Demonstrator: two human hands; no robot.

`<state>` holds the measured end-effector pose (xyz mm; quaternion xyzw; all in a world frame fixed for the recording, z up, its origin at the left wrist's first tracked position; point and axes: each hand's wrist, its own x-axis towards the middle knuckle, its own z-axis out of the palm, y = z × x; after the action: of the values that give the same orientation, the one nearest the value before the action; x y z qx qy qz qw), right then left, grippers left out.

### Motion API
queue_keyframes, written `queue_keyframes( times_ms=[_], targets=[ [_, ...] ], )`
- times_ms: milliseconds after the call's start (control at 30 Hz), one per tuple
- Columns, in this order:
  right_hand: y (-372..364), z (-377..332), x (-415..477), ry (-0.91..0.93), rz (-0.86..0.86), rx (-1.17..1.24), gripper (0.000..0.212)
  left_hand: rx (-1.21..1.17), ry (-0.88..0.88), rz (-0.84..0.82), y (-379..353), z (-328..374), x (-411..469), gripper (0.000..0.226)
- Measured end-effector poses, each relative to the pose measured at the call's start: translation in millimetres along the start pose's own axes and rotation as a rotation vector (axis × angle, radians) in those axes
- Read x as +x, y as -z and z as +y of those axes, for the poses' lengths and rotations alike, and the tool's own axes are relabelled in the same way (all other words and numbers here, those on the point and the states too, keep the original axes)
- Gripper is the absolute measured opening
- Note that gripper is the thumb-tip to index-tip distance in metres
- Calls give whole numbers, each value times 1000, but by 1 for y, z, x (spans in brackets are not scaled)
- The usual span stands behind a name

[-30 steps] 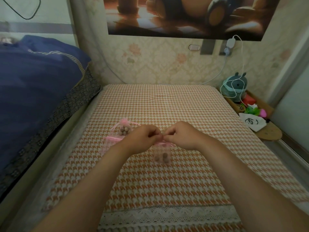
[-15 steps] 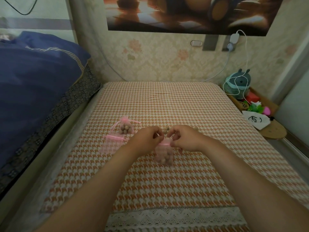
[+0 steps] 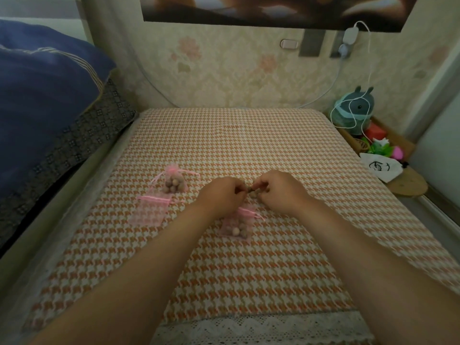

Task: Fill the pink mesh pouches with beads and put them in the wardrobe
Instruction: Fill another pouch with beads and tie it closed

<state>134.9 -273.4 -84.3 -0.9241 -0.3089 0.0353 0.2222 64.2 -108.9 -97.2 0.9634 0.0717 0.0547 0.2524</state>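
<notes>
The houndstooth-clothed tabletop (image 3: pixel 249 145) carries everything, and the hands meet over its middle. The left hand (image 3: pixel 220 194) and right hand (image 3: pixel 280 191) face each other, knuckles up and fingers curled. Their fingertips almost touch over a small cluster of loose beads (image 3: pixel 252 194), and each seems to pinch a bead or two, though the detail is blurred.

The half-filled pouch (image 3: pixel 236 226) lies flat just on the person's side of the hands, between the two wrists. Its long axis runs from the hands back toward the body, with the ribboned mouth at the end nearest the fingertips. Dropping beads in looks like a short pull back, and neither hand is clearly the nearer.

To the outside of the left hand, a tied pouch (image 3: pixel 175 183) full of beads lies level with it. An empty pouch (image 3: pixel 150 212) lies flat just nearer the body.
</notes>
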Motion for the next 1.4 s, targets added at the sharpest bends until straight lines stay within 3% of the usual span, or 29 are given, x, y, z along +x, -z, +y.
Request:
queue_keyframes(
  times_ms=[267,467,567,633,767,1000,1133,1267,1400],
  targets=[
    [-16,-6,13,53,31,-241,16,-74,45,-10,-4,1,7,26],
    [-11,-4,10,-28,88,307,5,-377,126,101,-1,2,11,9],
    [-6,-7,6,-38,105,460,10,-527,143,139,7,6,8,2],
    [-5,-9,3,-44,94,514,11,-556,145,151,10,8,4,9],
    [-5,-8,-1,-55,65,573,11,-501,120,90,12,7,-3,14],
    [-4,-7,-8,-116,-1,492,9,-287,50,-232,22,-17,-19,19],
    [3,-16,-13,-85,-26,542,9,-188,-1,-239,35,-14,-23,1],
    [14,-29,-20,-38,-77,553,9,-149,-38,-268,47,-6,-30,11],
    [22,-40,-30,30,-151,516,12,-197,-58,-185,55,-1,-39,11]
  ],
)
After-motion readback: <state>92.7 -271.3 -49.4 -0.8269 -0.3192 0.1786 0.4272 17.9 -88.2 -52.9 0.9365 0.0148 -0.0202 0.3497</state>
